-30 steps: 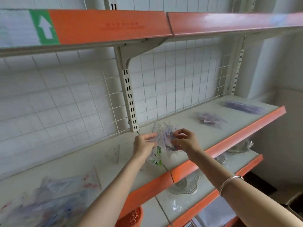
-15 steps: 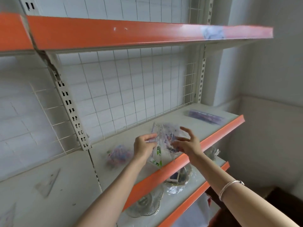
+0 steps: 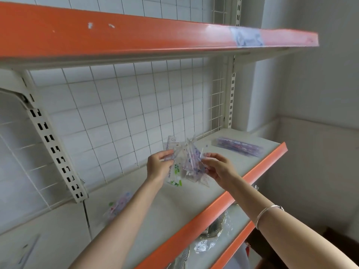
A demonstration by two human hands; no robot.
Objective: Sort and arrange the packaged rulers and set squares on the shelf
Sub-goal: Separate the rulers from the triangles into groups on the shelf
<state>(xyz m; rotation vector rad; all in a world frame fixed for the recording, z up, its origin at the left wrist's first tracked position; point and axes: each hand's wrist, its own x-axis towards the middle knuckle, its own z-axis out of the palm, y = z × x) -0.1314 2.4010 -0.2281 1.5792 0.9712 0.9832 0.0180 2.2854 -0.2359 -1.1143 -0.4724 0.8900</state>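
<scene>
Packaged set squares (image 3: 187, 162) in clear printed wrappers, fanned out and held over the middle of the shelf (image 3: 174, 208); contact with its surface impossible to tell. Pinched on the side toward the shelf's left end between thumb and curled fingers of the left hand (image 3: 158, 168). Nipped on the side toward the shelf's right end by thumb and forefinger of the right hand (image 3: 220, 169), remaining fingers curled underneath. Flat at the shelf's far right end, a long pack of rulers (image 3: 239, 149). Toward its left end, another printed packet (image 3: 118, 205), partly hidden behind the left forearm. Below the shelf, plastic-wrapped glassware (image 3: 213, 228).
</scene>
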